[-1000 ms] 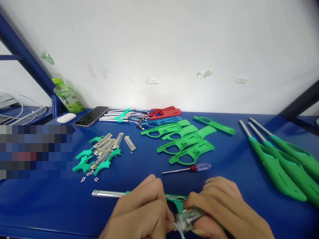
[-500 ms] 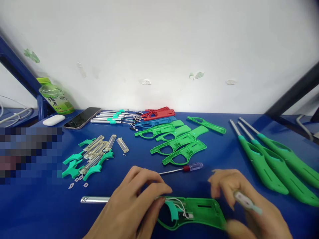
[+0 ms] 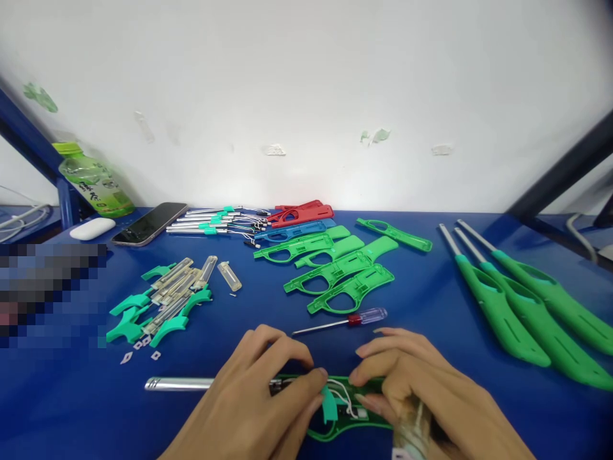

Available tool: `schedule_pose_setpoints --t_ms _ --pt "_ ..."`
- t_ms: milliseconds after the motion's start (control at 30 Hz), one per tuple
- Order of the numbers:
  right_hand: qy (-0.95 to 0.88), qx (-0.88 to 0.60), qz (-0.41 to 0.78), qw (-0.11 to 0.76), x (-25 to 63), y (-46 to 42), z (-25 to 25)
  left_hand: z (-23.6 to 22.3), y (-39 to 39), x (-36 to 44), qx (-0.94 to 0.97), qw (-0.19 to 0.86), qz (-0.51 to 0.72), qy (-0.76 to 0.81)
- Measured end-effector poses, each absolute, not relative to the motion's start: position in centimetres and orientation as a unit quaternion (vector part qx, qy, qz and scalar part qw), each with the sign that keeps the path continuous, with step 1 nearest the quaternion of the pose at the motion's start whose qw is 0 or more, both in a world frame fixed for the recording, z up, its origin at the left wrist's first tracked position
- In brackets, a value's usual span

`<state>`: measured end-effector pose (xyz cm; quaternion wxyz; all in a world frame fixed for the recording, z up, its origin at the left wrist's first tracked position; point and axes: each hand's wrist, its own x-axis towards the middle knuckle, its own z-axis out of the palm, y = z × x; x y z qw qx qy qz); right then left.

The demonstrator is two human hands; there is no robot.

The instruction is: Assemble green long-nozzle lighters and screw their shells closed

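Observation:
My left hand (image 3: 268,390) is closed over the front of a green lighter shell half (image 3: 330,434), its fingertips pinching at the teal trigger (image 3: 329,406) there. A silver metal tube (image 3: 179,384) sticks out leftward from under this hand. White wires (image 3: 345,391) run over the inside of the shell, to the right of the trigger. My right hand (image 3: 421,390) is curled, with a clear fuel tank (image 3: 412,427) held in its palm. Its thumb and forefinger reach into the shell beside the wires and cover the shell's right end.
Behind my hands lie a screwdriver (image 3: 354,318) and several green shell halves (image 3: 352,291). Spare fuel tanks and teal triggers (image 3: 172,326) are piled on the left, near a phone (image 3: 151,223) and bottle (image 3: 98,182). Three assembled green lighters (image 3: 507,313) lie on the right.
My right hand has moved left from beside the shell to over it, fingertips now by the wires, the fuel tank still in the palm. My left hand stays on the shell. The view has shifted slightly.

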<state>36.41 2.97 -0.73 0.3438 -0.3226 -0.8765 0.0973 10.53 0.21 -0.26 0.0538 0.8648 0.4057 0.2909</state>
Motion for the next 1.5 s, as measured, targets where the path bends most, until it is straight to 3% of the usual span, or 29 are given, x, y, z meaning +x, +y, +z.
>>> schedule_pose_setpoints --t_ms 367,667,1500 --pt "-0.886 -0.316 0.097 0.325 35.9 2.9 -0.6 -1.6 0.0 11.1 0.893 -0.064 0.262 0.359" --pt "-0.904 -0.281 0.092 0.308 36.1 2.8 -0.5 -1.7 -0.7 10.8 0.904 -0.072 0.225 0.356" --pt "-0.895 -0.287 0.011 0.342 34.2 2.1 -1.0 -1.9 -1.0 10.9 0.872 -0.046 0.305 0.380"
